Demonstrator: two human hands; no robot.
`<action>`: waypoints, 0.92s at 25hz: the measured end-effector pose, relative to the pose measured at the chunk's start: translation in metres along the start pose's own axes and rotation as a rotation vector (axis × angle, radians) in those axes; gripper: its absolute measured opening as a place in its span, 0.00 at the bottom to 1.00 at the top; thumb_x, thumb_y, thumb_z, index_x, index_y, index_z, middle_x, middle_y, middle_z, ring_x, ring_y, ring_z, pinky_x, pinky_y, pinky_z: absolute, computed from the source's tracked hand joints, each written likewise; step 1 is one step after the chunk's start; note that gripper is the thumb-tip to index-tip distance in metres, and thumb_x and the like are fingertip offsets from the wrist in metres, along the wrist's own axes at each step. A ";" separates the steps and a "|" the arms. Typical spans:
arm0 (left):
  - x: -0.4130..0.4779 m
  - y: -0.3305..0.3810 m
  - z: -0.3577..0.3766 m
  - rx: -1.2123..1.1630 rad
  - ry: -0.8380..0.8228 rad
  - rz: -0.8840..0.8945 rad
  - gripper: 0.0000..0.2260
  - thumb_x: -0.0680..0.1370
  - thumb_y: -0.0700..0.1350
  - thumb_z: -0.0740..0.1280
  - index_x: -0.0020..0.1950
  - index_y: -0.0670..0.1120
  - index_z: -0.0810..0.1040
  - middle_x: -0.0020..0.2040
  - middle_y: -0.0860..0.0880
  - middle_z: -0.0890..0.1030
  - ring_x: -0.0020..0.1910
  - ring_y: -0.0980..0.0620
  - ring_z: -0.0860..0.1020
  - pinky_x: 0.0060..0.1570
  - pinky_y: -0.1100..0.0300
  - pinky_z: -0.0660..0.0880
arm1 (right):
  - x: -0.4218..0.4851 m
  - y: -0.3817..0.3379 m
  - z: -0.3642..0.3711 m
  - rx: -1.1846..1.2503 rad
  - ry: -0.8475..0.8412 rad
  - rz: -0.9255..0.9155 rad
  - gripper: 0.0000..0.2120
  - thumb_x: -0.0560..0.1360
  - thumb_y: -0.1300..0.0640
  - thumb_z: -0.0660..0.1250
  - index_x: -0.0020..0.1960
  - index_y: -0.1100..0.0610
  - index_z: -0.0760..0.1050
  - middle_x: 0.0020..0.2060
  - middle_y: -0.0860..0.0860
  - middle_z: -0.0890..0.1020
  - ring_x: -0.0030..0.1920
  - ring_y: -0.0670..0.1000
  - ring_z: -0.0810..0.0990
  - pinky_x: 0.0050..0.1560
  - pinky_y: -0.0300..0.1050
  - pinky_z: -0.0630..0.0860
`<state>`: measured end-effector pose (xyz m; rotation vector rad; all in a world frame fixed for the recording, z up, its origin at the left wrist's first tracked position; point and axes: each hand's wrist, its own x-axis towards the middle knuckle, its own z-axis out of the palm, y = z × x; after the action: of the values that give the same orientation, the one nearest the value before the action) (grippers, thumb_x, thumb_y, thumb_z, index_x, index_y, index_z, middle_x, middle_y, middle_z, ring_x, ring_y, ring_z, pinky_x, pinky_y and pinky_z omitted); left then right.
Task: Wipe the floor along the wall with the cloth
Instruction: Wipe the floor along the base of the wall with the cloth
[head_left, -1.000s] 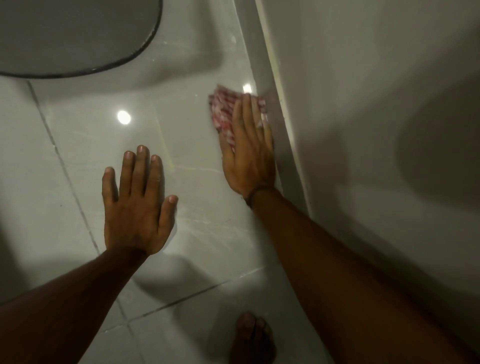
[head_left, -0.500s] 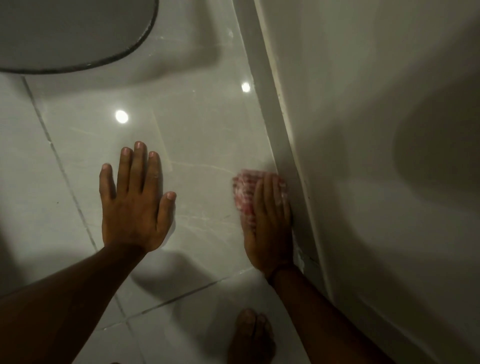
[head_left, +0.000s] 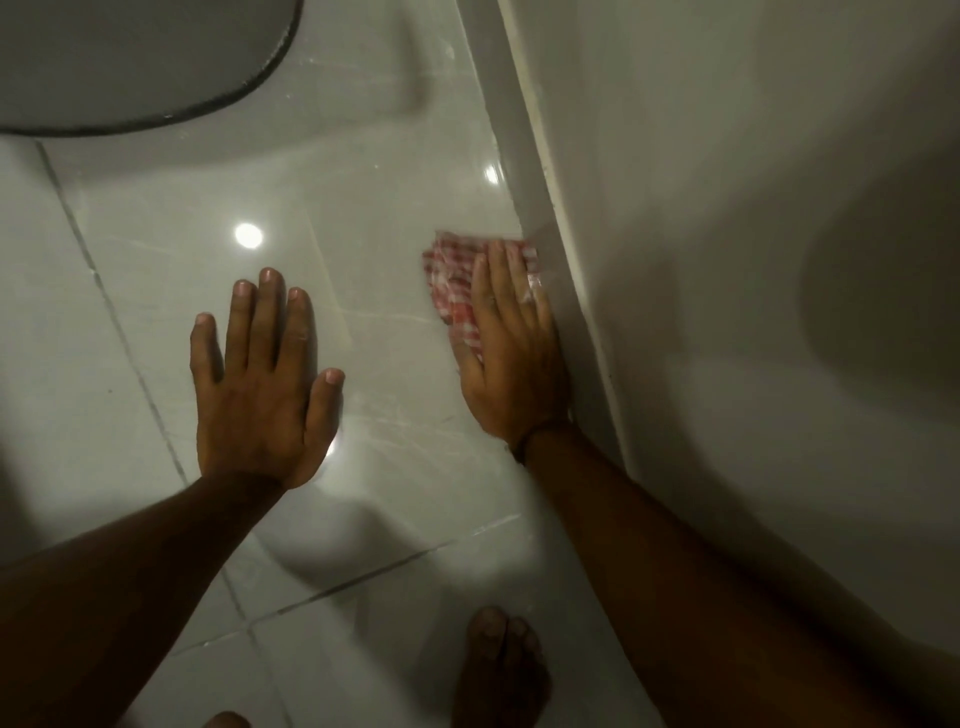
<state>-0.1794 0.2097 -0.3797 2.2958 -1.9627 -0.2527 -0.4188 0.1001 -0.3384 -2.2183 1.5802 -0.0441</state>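
Observation:
A red-and-white checked cloth (head_left: 453, 283) lies on the glossy pale tiled floor (head_left: 363, 218), right against the skirting (head_left: 558, 270) at the foot of the white wall (head_left: 727, 208). My right hand (head_left: 511, 353) presses flat on the cloth, fingers together and pointing away from me, its outer edge touching the skirting. Most of the cloth is hidden under the palm. My left hand (head_left: 262, 384) rests flat on the bare tile to the left, fingers spread, holding nothing.
A dark-rimmed grey rounded object (head_left: 130, 62) fills the far left corner. My bare foot (head_left: 501, 670) stands on the tile near the bottom edge, below my right arm. Grout lines cross the floor, and ceiling lights reflect in the tiles.
My right hand first slid the cloth back toward me along the skirting, then pushed it forward again partway. My left hand stayed planted on the tile.

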 end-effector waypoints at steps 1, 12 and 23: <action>0.000 -0.001 -0.001 -0.003 -0.001 -0.004 0.36 0.86 0.61 0.49 0.91 0.45 0.50 0.92 0.41 0.50 0.91 0.40 0.48 0.87 0.42 0.39 | -0.033 0.006 0.005 -0.020 -0.003 0.024 0.33 0.83 0.47 0.53 0.84 0.61 0.55 0.85 0.61 0.58 0.86 0.60 0.54 0.86 0.55 0.50; -0.001 0.001 -0.004 -0.032 -0.002 -0.007 0.35 0.86 0.60 0.49 0.90 0.44 0.53 0.91 0.40 0.51 0.91 0.39 0.50 0.87 0.39 0.42 | -0.248 0.062 0.032 -0.247 -0.168 -0.010 0.35 0.82 0.46 0.54 0.83 0.63 0.57 0.86 0.57 0.50 0.86 0.62 0.53 0.81 0.62 0.60; -0.002 0.002 -0.006 -0.046 -0.016 -0.020 0.35 0.86 0.60 0.50 0.90 0.44 0.54 0.91 0.40 0.53 0.90 0.39 0.52 0.87 0.44 0.39 | 0.072 -0.014 -0.008 -0.090 -0.043 -0.064 0.35 0.84 0.45 0.50 0.85 0.62 0.48 0.86 0.59 0.52 0.86 0.58 0.49 0.85 0.54 0.41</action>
<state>-0.1806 0.2111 -0.3736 2.2929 -1.9219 -0.3162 -0.3823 0.0360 -0.3411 -2.3220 1.5167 0.0566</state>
